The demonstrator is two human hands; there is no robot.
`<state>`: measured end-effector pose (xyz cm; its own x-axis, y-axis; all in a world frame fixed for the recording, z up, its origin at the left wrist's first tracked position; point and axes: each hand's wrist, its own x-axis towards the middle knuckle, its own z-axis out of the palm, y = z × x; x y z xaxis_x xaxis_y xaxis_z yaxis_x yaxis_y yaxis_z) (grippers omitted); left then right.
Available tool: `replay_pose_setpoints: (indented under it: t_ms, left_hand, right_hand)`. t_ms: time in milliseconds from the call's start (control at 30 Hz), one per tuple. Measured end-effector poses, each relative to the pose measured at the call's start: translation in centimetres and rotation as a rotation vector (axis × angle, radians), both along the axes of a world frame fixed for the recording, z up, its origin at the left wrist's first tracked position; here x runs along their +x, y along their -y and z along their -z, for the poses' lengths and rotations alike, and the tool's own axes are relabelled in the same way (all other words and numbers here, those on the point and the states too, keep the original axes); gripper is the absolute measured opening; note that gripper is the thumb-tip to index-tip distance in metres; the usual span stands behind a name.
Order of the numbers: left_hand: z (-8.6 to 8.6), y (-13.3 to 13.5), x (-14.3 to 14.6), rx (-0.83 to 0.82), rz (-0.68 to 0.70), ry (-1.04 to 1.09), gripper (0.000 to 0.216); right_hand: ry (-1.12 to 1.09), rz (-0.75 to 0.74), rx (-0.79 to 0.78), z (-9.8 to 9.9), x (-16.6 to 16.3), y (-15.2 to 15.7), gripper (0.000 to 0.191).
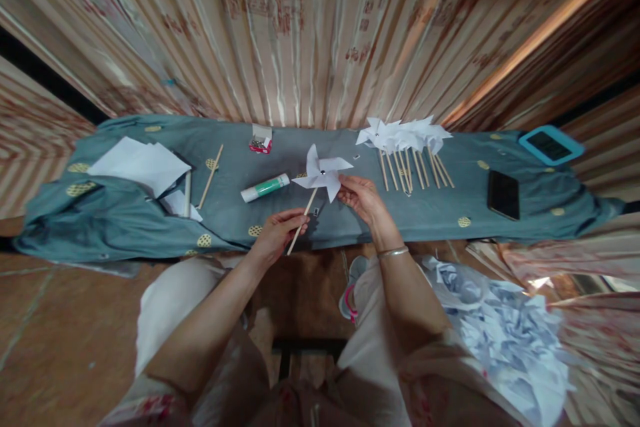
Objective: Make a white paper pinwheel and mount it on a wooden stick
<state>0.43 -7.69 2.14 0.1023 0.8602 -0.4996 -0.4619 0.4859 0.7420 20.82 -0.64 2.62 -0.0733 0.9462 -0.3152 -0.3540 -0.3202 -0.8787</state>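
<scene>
A white paper pinwheel [327, 177] with a dark pin at its centre is held up over the front middle of the table. My left hand [280, 230] pinches its thin wooden stick [305, 220], which slants down toward me. Against the pinwheel's right side, my right hand [363, 197] has its fingertips closed at the edge of a paper blade. The fingers partly hide that blade's edge. Just left of the pinwheel lies a green and white glue stick [265, 187]. Behind it stands a small open red box [261, 140] with small metallic pieces inside.
Finished-looking pinwheels [407, 135] lie in a row at the back right. White paper sheets [137, 163] and a loose stick [211, 177] are on the left. A phone [503, 195] and blue-framed device [551, 145] lie right. A bag of folded paper [510, 333] sits below.
</scene>
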Motion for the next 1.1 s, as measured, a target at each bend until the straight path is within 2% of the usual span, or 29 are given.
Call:
replay_pose_setpoints:
  t_ms: [700,1100]
  left_hand:
    - [0.4,-0.1,0.0,0.006,-0.014,-0.002,0.031]
    - [0.4,-0.1,-0.1,0.027,0.003,-0.018,0.032]
  right_hand:
    - [-0.039,-0.040,0.011,0.2,-1.1,0.5,0.047]
    - [-0.014,-0.060,-0.027,0.0,-1.9,0.7,0.034]
